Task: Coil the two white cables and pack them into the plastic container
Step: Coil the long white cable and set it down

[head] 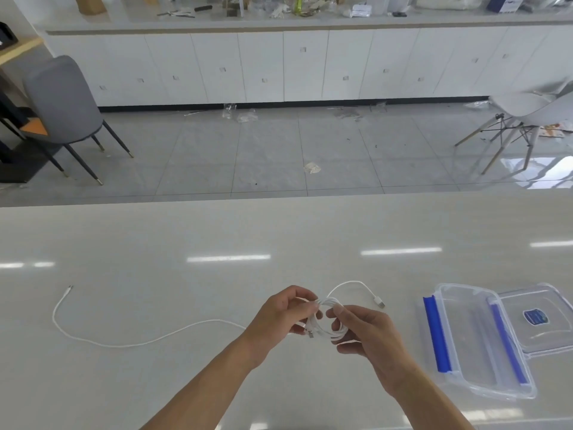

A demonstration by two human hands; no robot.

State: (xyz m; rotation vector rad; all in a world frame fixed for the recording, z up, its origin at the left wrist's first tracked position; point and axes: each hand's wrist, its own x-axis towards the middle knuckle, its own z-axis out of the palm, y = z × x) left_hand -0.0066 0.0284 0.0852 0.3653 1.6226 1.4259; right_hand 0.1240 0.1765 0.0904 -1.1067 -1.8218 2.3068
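Observation:
I hold a small coil of white cable [325,318] above the table between both hands. My left hand [283,315] pinches the coil's left side, and my right hand [362,333] grips its right side. A short loose end with a USB plug [379,301] arcs out past my right hand. A second white cable [124,336] lies uncoiled on the table at the left, running toward my left wrist. The clear plastic container [455,377] with blue clips stands open at the right, with nothing visible inside.
The container's clear lid [545,324] with a blue sticker lies just right of it. The glossy white table [279,243] ends at a far edge, with tiled floor, a grey chair, a white chair and cabinets beyond.

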